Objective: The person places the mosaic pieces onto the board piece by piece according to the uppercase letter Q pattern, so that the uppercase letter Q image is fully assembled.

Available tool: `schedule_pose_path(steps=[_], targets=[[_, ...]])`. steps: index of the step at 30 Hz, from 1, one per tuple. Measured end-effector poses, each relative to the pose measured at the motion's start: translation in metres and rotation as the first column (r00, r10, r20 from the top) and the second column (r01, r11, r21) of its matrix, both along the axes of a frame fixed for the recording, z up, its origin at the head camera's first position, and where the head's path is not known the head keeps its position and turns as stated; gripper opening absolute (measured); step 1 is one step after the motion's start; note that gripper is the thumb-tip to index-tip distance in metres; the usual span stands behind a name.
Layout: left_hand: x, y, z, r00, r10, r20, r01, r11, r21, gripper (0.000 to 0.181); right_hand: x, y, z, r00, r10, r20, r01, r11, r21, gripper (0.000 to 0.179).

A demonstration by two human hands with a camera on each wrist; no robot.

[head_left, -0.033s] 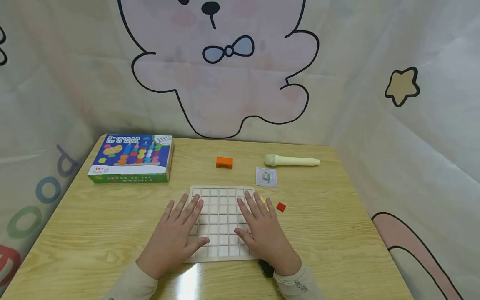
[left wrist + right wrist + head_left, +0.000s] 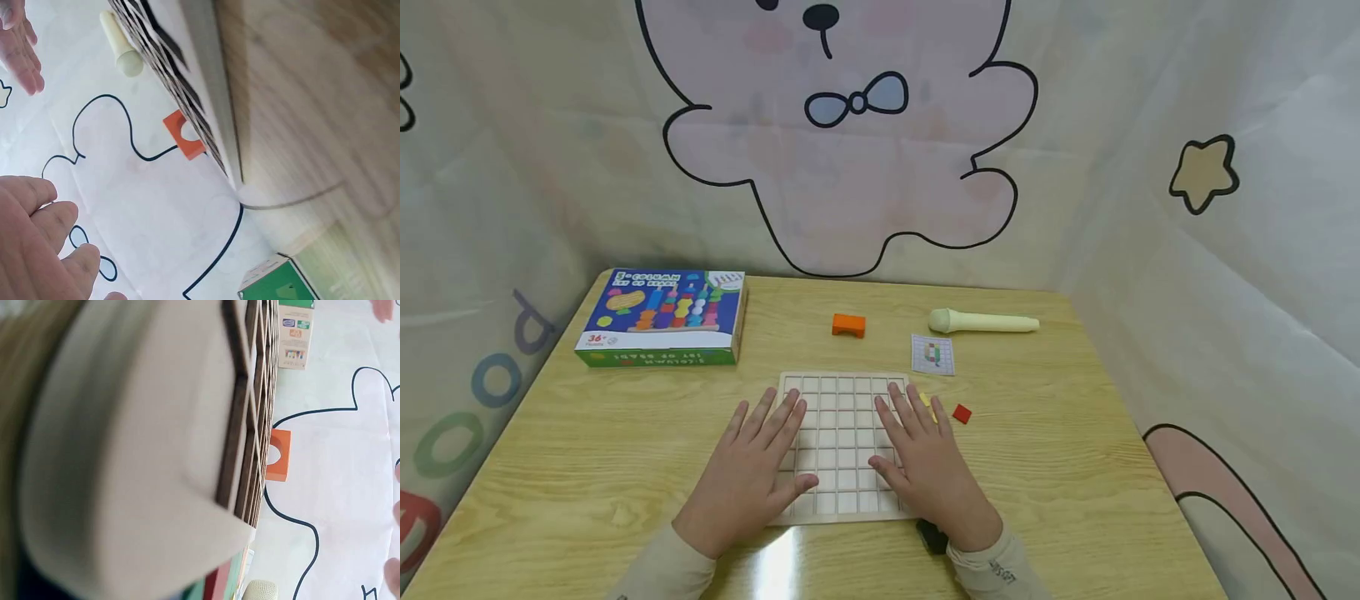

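A pale wooden board (image 2: 837, 450) marked with a grid of square cells lies on the table. My left hand (image 2: 748, 479) is spread over its left side, thumb pointing inward, fingers straight and holding nothing. Over the right side my right hand (image 2: 932, 475) has its fingers spread the same way, also holding nothing. In the left wrist view, the left fingers (image 2: 53, 231) appear above the board's level. A yellow piece (image 2: 926, 400) shows partly behind the right fingers. Just right of them lies a small red block (image 2: 962, 413).
Behind the board stands an orange block (image 2: 848, 325) with an arched cutout. A small picture card (image 2: 933, 354) and a pale microphone-shaped stick (image 2: 983, 322) lie to its right. A bead-toy box (image 2: 662, 317) occupies the back left. A black object (image 2: 932, 537) shows beside the right wrist.
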State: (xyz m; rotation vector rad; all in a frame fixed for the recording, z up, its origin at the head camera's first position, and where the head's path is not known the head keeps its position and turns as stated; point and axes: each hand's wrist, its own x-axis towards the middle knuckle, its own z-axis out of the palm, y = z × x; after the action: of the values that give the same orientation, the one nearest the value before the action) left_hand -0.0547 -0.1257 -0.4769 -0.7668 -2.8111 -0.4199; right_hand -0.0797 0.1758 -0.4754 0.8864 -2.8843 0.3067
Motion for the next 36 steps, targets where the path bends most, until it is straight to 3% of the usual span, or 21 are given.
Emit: schedule_pose_path(steps=[4, 9, 13, 18, 23, 26, 31, 36], targets=[[-0.001, -0.001, 0.0, 1.0, -0.001, 0.014, 0.0, 1.0, 0.019, 0.092, -0.001, 0.001, 0.0, 1.0, 0.007, 0.009, -0.007, 1.0, -0.029, 0.078], [-0.005, -0.005, -0.001, 1.0, -0.011, 0.03, 0.01, 0.999, 0.031, 0.091, -0.012, 0.014, 0.002, 0.999, -0.01, 0.031, 0.014, 0.989, -0.147, 0.076], [-0.011, -0.011, -0.003, 0.998, -0.006, 0.058, 0.003, 0.999, 0.054, 0.088, -0.023, 0.032, 0.009, 0.991, -0.123, 0.055, 0.132, 0.964, -0.229, 0.075], [-0.014, -0.019, -0.009, 0.993, -0.02, 0.117, 0.009, 0.995, 0.1, 0.083, -0.031, 0.051, 0.013, 0.959, -0.261, 0.109, 0.279, 0.931, -0.234, 0.068], [-0.017, -0.029, -0.014, 0.982, -0.022, 0.189, 0.001, 0.994, 0.113, 0.079, -0.042, 0.049, 0.011, 0.974, -0.222, 0.048, 0.226, 0.971, -0.079, 0.047], [-0.019, -0.036, -0.015, 0.962, -0.015, 0.273, -0.014, 0.994, 0.104, 0.075, -0.053, 0.045, 0.009, 0.987, -0.158, 0.036, 0.156, 0.986, 0.055, 0.036], [-0.019, -0.041, -0.014, 0.918, -0.016, 0.396, -0.025, 0.995, 0.098, 0.066, -0.075, 0.041, 0.005, 0.995, -0.062, 0.075, 0.05, 0.987, 0.153, 0.027], [-0.017, -0.041, -0.012, 0.914, -0.011, 0.406, -0.027, 0.996, 0.086, 0.064, -0.089, 0.042, 0.004, 0.992, -0.088, 0.085, 0.066, 0.971, 0.23, 0.016]])
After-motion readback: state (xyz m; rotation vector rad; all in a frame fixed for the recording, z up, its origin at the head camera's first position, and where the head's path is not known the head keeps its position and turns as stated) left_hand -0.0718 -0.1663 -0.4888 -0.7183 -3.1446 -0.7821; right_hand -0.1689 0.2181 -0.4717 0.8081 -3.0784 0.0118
